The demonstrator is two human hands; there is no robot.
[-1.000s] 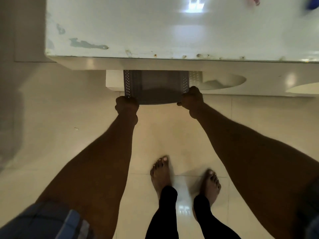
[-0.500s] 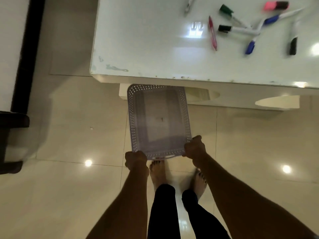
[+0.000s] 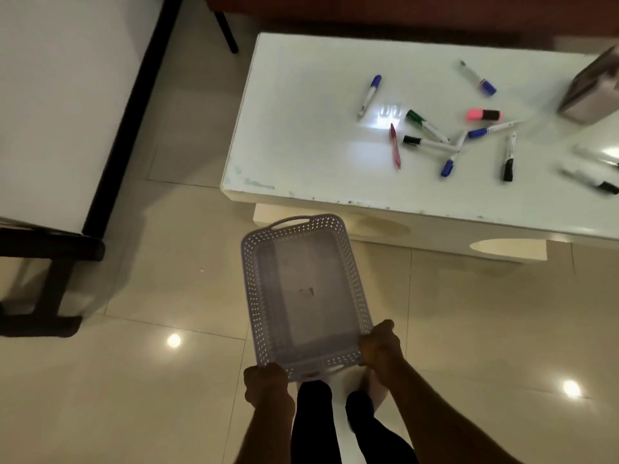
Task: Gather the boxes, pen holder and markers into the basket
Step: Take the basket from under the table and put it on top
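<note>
A pale lilac perforated basket (image 3: pixel 306 296) is held above the tiled floor (image 3: pixel 469 329), just in front of the near edge of a white table (image 3: pixel 301 155), with nothing visible inside it. The left hand (image 3: pixel 266 385) grips its near left corner and the right hand (image 3: pixel 380 346) its near right corner, fingers curled round the rim. On the tabletop, toward its right half, lie scattered markers (image 3: pixel 432 142), including a pink highlighter (image 3: pixel 484 114), with a box (image 3: pixel 593 92) at the far right corner.
</note>
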